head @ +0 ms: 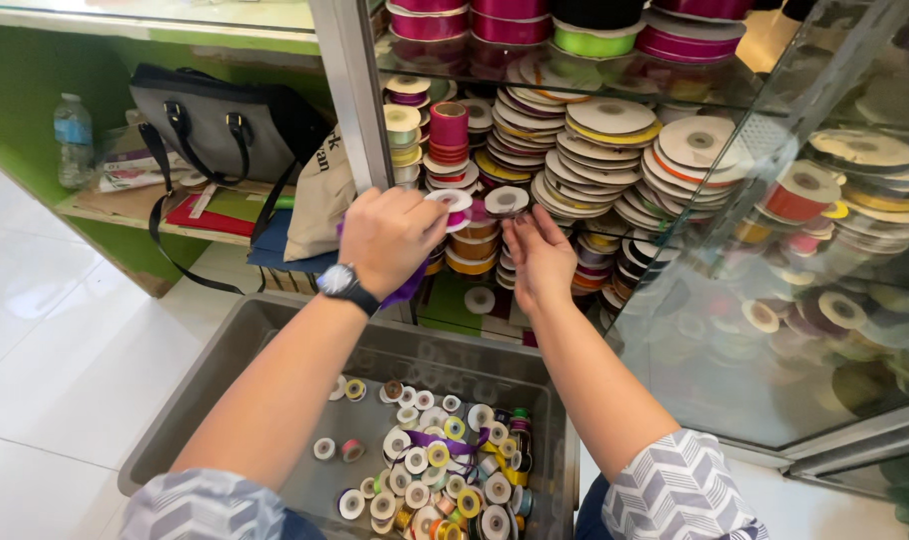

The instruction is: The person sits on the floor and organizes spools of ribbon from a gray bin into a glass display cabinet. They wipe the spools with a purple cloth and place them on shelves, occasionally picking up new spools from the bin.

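Observation:
My left hand (390,238), with a black wristwatch (340,281) on its wrist, is closed around a small ribbon spool (453,205) and a bit of purple ribbon (407,287) that hangs under the palm. My right hand (538,258) is raised just to its right, fingertips on another small spool (506,200). Both hands reach into a glass cabinet shelf packed with stacked ribbon reels (585,150). Below my arms stands a grey plastic bin (225,385) holding many small spools (445,470).
The cabinet's open glass door (805,280) stands at the right and reflects the reels. A metal cabinet post (355,90) is left of my hands. On a green shelf at the left are a grey handbag (215,125), a cloth bag (323,200) and a water bottle (73,140). White tiled floor (45,320).

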